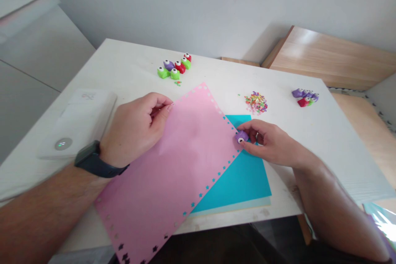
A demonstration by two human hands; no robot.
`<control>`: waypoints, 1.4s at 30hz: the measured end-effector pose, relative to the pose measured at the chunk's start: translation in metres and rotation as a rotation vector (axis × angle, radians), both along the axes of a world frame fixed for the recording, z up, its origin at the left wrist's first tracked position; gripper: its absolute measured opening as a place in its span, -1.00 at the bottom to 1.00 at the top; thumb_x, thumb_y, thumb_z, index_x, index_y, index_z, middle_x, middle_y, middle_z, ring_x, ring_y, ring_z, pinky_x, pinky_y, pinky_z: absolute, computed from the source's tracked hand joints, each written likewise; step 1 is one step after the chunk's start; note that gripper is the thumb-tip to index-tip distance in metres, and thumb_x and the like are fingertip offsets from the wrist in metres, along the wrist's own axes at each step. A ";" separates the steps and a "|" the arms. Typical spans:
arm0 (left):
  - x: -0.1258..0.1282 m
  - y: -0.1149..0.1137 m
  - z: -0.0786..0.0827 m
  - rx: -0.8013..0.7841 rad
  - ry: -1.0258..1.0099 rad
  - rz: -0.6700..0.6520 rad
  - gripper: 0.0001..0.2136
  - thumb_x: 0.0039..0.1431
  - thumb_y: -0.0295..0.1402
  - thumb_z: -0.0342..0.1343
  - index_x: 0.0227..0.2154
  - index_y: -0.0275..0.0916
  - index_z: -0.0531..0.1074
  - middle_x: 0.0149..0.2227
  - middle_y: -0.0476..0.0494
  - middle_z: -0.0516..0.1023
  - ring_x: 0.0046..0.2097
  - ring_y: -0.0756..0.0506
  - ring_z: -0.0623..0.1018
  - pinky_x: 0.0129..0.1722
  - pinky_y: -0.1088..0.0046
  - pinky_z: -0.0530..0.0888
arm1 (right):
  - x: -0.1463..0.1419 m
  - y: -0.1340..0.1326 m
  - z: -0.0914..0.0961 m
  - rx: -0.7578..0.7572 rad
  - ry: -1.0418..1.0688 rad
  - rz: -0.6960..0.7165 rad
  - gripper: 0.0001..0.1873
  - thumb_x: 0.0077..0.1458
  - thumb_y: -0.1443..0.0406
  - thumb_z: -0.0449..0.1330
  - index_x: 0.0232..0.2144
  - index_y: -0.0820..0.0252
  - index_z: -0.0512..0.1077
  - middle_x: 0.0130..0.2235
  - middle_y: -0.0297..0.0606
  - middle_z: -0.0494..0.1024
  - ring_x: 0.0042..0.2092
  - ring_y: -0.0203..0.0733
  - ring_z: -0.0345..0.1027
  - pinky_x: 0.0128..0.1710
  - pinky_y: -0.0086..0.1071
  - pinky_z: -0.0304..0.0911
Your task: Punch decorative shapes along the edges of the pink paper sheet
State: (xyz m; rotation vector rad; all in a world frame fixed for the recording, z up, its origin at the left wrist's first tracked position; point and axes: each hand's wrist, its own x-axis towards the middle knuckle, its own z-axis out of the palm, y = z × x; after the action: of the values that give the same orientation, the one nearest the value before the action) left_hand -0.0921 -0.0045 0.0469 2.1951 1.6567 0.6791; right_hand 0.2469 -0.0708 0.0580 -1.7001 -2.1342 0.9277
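A pink sheet of paper point(185, 144) with shaped holes punched along its edges lies slanted across the table, its lower corner hanging past the front edge. My left hand point(140, 126) pinches its upper left edge between thumb and fingers. In my right hand point(262, 138) is a small purple craft punch point(241, 137), placed at the sheet's right corner. Thumb and fingers close around the punch. Beneath the pink sheet, blue paper point(238, 177) shows on top of a paler sheet point(247, 205).
Several coloured craft punches point(175, 67) stand at the back, and another group point(306, 95) sits at the right. A pile of paper confetti point(256, 103) lies beyond my right hand. On the left is a white box point(83, 119). The white table point(133, 66) meets wooden furniture point(334, 57).
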 end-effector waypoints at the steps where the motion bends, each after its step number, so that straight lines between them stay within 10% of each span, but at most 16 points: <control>1: 0.000 0.000 0.000 -0.002 0.002 -0.002 -0.75 0.40 -0.15 0.03 -0.07 -0.14 0.51 -0.15 -0.05 0.68 -0.20 -0.10 0.61 -0.08 0.39 0.47 | 0.000 0.000 0.000 0.021 -0.012 0.007 -0.63 0.20 0.06 0.31 -0.01 0.09 0.53 -0.25 -0.25 0.57 -0.29 -0.21 0.38 -0.29 -0.34 0.31; 42: 0.000 0.005 -0.016 -0.041 0.082 0.006 -0.77 0.37 -0.17 -0.01 -0.09 -0.08 0.50 -0.15 -0.09 0.69 -0.14 -0.18 0.65 -0.17 0.32 0.48 | -0.003 0.000 -0.002 0.108 -0.081 0.049 -0.71 0.20 0.16 0.30 -0.04 0.06 0.54 -0.20 -0.24 0.56 -0.28 -0.21 0.43 -0.22 -0.29 0.35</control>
State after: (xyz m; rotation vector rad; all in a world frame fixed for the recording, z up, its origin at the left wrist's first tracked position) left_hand -0.0918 0.0002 0.0312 2.2178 1.7014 0.5588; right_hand 0.2442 -0.0707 0.0561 -1.6667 -2.2437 0.7530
